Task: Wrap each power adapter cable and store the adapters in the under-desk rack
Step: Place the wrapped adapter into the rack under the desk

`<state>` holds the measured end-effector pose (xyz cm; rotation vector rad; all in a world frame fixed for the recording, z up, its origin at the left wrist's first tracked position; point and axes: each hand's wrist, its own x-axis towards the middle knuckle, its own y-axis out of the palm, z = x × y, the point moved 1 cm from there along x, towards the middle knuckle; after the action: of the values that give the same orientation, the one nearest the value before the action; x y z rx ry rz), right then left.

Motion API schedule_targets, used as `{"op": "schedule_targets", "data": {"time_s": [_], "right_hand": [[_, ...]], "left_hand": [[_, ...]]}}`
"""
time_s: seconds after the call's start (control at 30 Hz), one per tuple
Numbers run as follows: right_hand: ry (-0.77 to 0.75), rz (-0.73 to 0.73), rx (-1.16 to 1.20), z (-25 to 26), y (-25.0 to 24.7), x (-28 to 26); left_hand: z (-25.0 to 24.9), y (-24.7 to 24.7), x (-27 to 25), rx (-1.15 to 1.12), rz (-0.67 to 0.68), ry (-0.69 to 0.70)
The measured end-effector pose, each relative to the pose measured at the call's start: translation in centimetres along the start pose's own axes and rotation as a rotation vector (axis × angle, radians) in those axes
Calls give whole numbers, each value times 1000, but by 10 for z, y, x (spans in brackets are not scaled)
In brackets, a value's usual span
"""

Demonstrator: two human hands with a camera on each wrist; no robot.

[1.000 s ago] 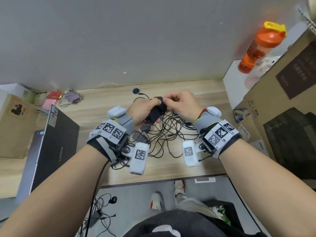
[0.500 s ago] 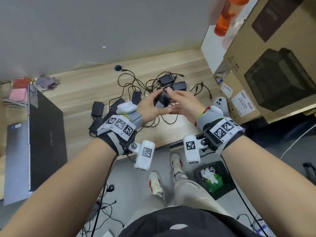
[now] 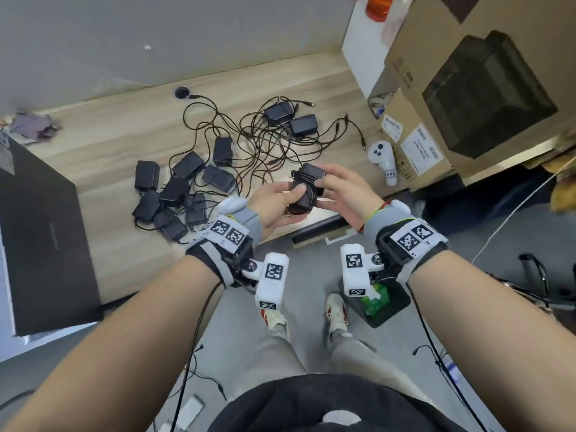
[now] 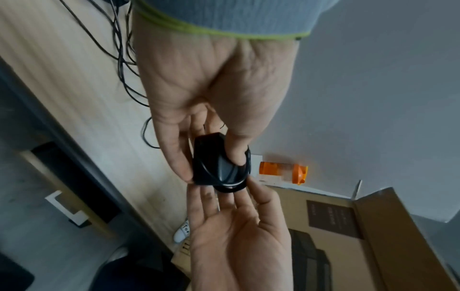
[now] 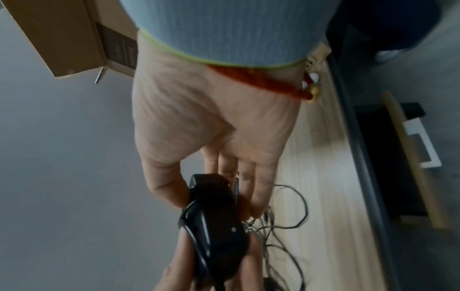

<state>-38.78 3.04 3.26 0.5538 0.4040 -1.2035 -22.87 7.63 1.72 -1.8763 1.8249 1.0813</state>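
Note:
A black power adapter [image 3: 307, 190], its cable wound round the body, is held in the air over the desk's front edge [image 3: 218, 269]. My left hand [image 3: 282, 198] pinches its lower end between thumb and fingers. My right hand [image 3: 335, 185] grips its upper end, thumb on one side and fingers on the other, as the right wrist view shows on the adapter [image 5: 214, 226]. Several wrapped adapters [image 3: 174, 191] lie in a pile at the left. Three unwrapped adapters [image 3: 279, 113] lie among tangled cables [image 3: 265, 141] further back. A dark shelf [image 4: 74, 177] sits under the desk edge.
A closed black laptop [image 3: 40, 244] lies at the left. A white controller [image 3: 383, 160] stands by cardboard boxes [image 3: 467, 88] at the right. An orange bottle [image 3: 378, 4] is at the far right. On the floor are a bin [image 3: 380, 300], loose cables and my feet.
Both hands have drawn the adapter back from the tangled cables toward the desk's front edge. The view has tilted down, so the floor and the adapter pile show.

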Motion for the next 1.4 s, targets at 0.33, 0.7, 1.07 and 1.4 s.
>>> {"op": "schedule_targets", "data": {"time_s": [0.33, 0.7, 1.07, 1.4], "right_hand": [[178, -161, -423, -89, -107, 10], [247, -5, -1102, -185, -200, 70], [95, 76, -1503, -204, -204, 159], [76, 87, -1528, -250, -221, 206]], "left_hand": [[96, 32, 27, 229, -80, -144], [208, 59, 83, 248, -163, -275], [236, 66, 135, 193, -239, -235], [268, 52, 171, 155, -189, -203]]}}
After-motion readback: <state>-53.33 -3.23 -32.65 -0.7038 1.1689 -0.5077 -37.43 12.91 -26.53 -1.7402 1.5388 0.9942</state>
